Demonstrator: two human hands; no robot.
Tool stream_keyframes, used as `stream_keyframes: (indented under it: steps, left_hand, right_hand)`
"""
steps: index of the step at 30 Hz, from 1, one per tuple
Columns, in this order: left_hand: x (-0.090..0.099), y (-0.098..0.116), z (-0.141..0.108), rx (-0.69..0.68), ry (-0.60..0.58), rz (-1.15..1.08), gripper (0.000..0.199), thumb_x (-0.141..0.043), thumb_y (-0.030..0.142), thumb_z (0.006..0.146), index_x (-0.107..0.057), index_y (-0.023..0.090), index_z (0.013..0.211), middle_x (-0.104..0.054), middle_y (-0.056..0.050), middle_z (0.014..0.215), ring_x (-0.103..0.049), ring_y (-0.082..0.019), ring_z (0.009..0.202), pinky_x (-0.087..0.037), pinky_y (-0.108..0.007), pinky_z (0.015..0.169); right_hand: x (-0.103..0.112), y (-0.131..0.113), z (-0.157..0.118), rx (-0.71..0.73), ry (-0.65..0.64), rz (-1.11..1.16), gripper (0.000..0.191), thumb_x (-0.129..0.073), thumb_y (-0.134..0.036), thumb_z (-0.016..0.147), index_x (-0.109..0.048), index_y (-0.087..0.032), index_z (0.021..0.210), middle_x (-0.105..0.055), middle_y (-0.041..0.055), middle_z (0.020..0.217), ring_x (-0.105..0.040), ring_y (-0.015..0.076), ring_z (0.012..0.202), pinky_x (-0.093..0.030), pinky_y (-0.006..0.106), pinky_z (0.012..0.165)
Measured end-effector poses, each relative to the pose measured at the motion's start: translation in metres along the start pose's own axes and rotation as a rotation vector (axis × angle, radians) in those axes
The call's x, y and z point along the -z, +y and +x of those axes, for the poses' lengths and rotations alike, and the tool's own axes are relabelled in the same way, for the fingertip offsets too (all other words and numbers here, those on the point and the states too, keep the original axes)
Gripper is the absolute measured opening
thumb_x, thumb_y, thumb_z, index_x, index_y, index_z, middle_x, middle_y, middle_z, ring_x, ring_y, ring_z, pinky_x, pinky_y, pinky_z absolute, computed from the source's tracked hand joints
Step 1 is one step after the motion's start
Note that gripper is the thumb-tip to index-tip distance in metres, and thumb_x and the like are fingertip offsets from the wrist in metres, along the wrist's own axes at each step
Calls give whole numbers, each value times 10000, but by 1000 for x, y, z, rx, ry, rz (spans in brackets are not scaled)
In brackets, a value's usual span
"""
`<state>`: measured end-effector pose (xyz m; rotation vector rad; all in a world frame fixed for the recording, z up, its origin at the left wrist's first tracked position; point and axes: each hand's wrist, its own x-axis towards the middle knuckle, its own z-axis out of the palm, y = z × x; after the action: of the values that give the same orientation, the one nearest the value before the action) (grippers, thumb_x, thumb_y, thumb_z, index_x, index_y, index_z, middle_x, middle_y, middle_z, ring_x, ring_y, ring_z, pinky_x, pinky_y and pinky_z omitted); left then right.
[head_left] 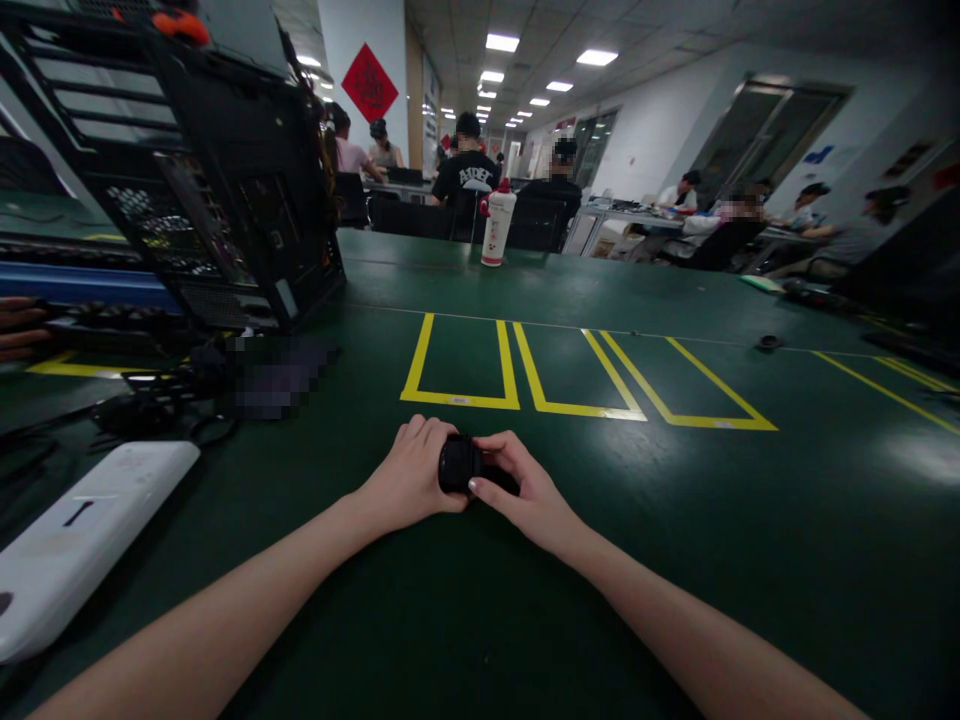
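Note:
A small black object (459,464) is between my two hands, low over the green table (480,620) in the middle of the view. My left hand (415,468) wraps round its left side, with the thumb below it. On the right, my right hand (519,486) has its thumb and fingers closed on the object's right part. A darker piece extends from it under my right hand's palm. What exactly the object is, I cannot make out. Yellow tape outlines (460,402) lie on the table just beyond my hands.
An open black computer case (247,200) stands at the left, with dark cables (135,405) before it. A white device (97,540) lies near my left forearm. Farther back stands a white and red bottle (498,228). Someone's fingers (21,328) show at the left edge. Several people sit beyond.

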<state>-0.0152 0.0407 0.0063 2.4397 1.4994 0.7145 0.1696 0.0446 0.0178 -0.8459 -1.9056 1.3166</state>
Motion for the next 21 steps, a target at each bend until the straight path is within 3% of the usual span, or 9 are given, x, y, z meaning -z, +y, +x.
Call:
stream_keyframes:
  steps: [5, 11, 17, 21]
  left_hand:
    - [1, 1, 0, 5, -4, -10, 515, -648, 408, 605, -437, 169, 1008, -478, -68, 960, -440, -236, 858, -397, -368, 722]
    - [1, 0, 1, 15, -15, -29, 522, -645, 418, 603, -438, 172, 1014, -490, -67, 980, -442, -237, 871, -394, -371, 729]
    - [11, 6, 0, 20, -54, -40, 485, -633, 384, 630, -437, 173, 1020, -487, -68, 996, -444, -236, 885, -397, -376, 745]
    - [7, 4, 0, 9, -31, -23, 504, -637, 404, 618, -436, 166, 1015, -480, -71, 978, -441, -235, 872, -398, -371, 735]
  right_hand:
    - [-1, -1, 1, -9, 34, 23, 185, -515, -236, 807, -486, -227, 990, -530, 17, 998, -544, 157, 967, -450, 348, 866]
    - [-1, -2, 1, -68, 42, -1, 324, -514, -245, 805, -429, -222, 1117, -510, 47, 1115, -502, 178, 1053, -409, 390, 933]
    - [-1, -5, -1, -29, 11, 4, 283, -547, -223, 779, -448, -217, 1044, -523, 43, 1070, -520, 181, 1022, -427, 388, 902]
    - [-1, -3, 0, -37, 19, 23, 241, -532, -240, 791, -454, -220, 1018, -527, 39, 1048, -533, 177, 998, -441, 380, 875]
